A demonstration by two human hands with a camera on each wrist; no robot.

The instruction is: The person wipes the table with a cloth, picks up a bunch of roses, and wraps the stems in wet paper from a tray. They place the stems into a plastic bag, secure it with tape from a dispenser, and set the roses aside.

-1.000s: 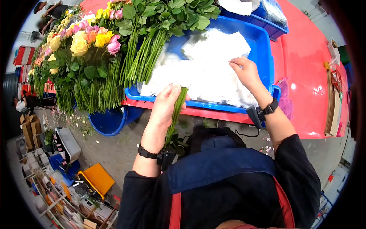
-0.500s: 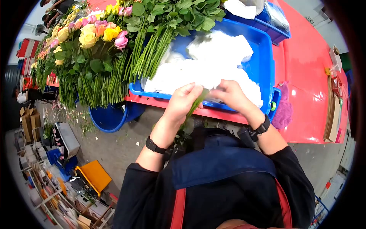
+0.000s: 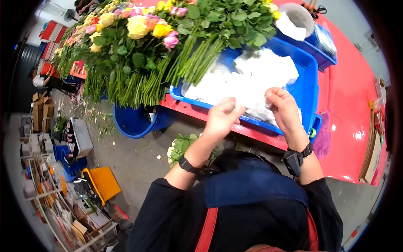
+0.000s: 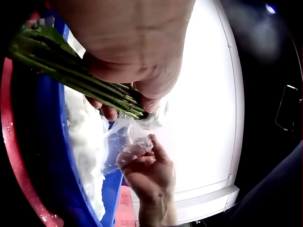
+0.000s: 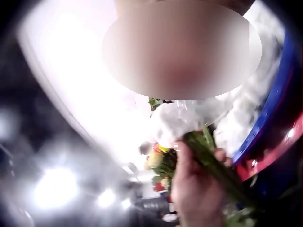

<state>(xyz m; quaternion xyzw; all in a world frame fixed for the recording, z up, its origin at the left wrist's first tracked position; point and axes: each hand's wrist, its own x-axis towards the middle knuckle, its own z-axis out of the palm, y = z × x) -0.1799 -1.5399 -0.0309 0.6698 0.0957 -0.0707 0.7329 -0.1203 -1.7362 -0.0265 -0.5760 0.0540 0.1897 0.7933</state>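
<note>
My left hand (image 3: 222,119) grips a bunch of green flower stems (image 4: 71,71) near their cut ends. Its leaves and pale blooms (image 3: 178,147) hang down beside my left forearm. A thin clear plastic bag (image 4: 120,142) stretches from the stem ends to my right hand (image 3: 287,111), which pinches it between thumb and fingers. In the right wrist view a soft white wad (image 5: 165,120) sits at the stem ends. Both hands are over the near edge of a blue tray (image 3: 308,69) filled with soaked-looking white padding (image 3: 264,67).
Bunches of roses (image 3: 138,27) lie to the left, their stems (image 3: 201,59) overhanging the tray. A blue bucket (image 3: 134,122) stands on the floor. Beyond the tray is a blue crate (image 3: 325,59) with a white tub (image 3: 300,14). A purple cloth (image 3: 323,134) lies on the red table (image 3: 352,105).
My right hand came from over the padding to the stem ends, then drew back right with clear plastic. My left hand has moved right, and the bunch's blooms have come into view.
</note>
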